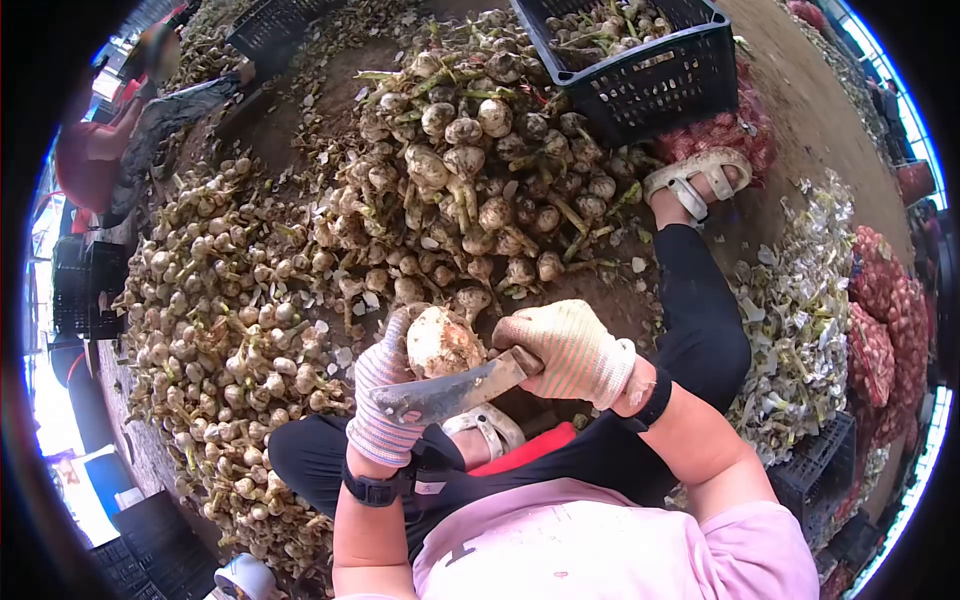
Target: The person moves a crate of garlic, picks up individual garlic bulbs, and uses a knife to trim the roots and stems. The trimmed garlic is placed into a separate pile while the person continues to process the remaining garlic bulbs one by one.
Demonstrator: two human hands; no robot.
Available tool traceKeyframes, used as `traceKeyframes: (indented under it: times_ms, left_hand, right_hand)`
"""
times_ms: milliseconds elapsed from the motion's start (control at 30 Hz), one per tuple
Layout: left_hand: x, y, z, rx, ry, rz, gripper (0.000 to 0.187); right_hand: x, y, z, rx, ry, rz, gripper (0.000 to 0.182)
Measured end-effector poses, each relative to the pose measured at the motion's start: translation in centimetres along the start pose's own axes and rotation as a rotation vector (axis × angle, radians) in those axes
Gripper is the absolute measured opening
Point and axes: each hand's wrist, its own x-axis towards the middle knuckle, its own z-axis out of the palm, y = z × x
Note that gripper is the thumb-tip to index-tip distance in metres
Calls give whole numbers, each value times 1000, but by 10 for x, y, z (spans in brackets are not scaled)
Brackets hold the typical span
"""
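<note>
A garlic bulb (442, 342) sat in front of the person's lap, gripped from the left by the left hand (385, 405) in a striped glove, its fingers curled up around the bulb's side. The right hand (568, 350), in a pale knitted glove, was clenched around the handle of a knife (455, 392); the blade lay across below the bulb, touching it, with its tip over the left hand's palm. A black watch band (373, 490) circled the left wrist and a black band (655, 400) the right.

Just beyond the hands spread a large heap of garlic (470, 190) with stalks still on, lying on the ground. A second spread of garlic bulbs (215, 330) ran down the left side. The person's right leg in black stretched out towards a sandal (700, 172). A black plastic crate (650, 75) holding some bulbs stood at the top of the heap. To the right lay a pile of cut stalks and skins (800, 320), with red mesh sacks (885, 320) of garlic beyond it. Another person (120, 140) sat at the upper left.
</note>
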Motion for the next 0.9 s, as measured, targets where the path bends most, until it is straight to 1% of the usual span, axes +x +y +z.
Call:
traceKeyframes:
  times_ms: [33, 100, 133, 167, 200, 233, 267, 300, 367, 400, 433, 467, 500, 533, 567, 600, 633, 667, 700, 733, 767, 800, 833, 867, 900]
  left_hand:
    - [-2, -4, 4, -1, -3, 1, 59]
    - [-7, -6, 12, -303, 85, -89, 61]
    - [-6, -3, 6, -25, 16, 40, 66]
    - [-7, -4, 6, -28, 9, 40, 66]
    - [-10, -6, 7, 94, -46, 103, 68]
    - [-12, -8, 9, 214, -97, 166, 70]
    - [-13, -14, 10, 44, -124, 59, 65]
    - [-16, -16, 11, 39, -125, 59, 65]
    - [-16, 3, 13, 16, -155, 40, 56]
    - [-16, 16, 14, -124, -130, -85, 48]
    - [-20, 24, 11, -125, -133, -87, 48]
    - [-27, 31, 8, -487, -221, -279, 48]
    - [-28, 33, 4, -846, -311, -470, 48]
    - [-24, 29, -3, -149, -459, 72, 52]
    - [-27, 28, -5, -153, -445, 66, 52]
    - [-26, 30, -7, -367, -310, -76, 57]
    - [-25, 36, -10, -574, -188, -214, 62]
    - [-24, 39, -11, -697, -78, -388, 69]
    - [-22, 29, -13, -699, -13, -403, 69]
    - [-22, 23, -14, -761, -13, -314, 66]
    - [-20, 20, -15, -824, -14, -219, 63]
    - [-20, 20, -15, -824, -9, -217, 63]
    - [-19, 21, -14, -753, 39, -256, 62]
    - [-18, 22, -13, -680, 85, -298, 60]
    - [-17, 22, -13, -680, 85, -299, 60]
  right_hand:
    - [0, 2, 2, -1, 2, 2, 24]
    - [-1, 6, 7, 21, 61, -32, 28]
    - [-2, 11, 12, 20, 64, -27, 28]
    - [-2, 17, 16, 40, 107, -36, 26]
    - [-3, 21, 19, 57, 150, -46, 24]
    - [-3, 22, 19, 52, 149, -43, 24]
    - [-1, 22, 19, 87, 166, -87, 22]
    - [-2, 23, 20, 126, 182, -128, 20]
    - [-2, 31, 22, 76, 179, -130, 19]
    - [-2, 34, 22, 85, 177, -146, 18]
    - [-3, 38, 23, 94, 176, -162, 18]
    - [-2, 52, 27, 37, 279, -106, 17]
    - [-2, 70, 27, 31, 280, 171, 13]
    - [0, 75, 24, 8, 306, 208, 11]
    - [2, 78, 23, -16, 312, 227, 10]
    - [2, 74, 24, 87, 356, 229, 12]
    - [2, 63, 21, 175, 344, 278, 12]
    - [1, 57, 21, 248, 311, 298, 12]
    - [0, 53, 23, 325, 274, 324, 11]
    - [1, 46, 22, 405, 255, 295, 12]
    - [0, 45, 25, 408, 252, 293, 12]
    - [-2, 45, 27, 404, 250, 271, 13]
    - [-2, 43, 28, 401, 247, 249, 13]
    - [-3, 41, 26, 365, 223, 265, 15]
    - [-3, 37, 24, 366, 222, 266, 15]
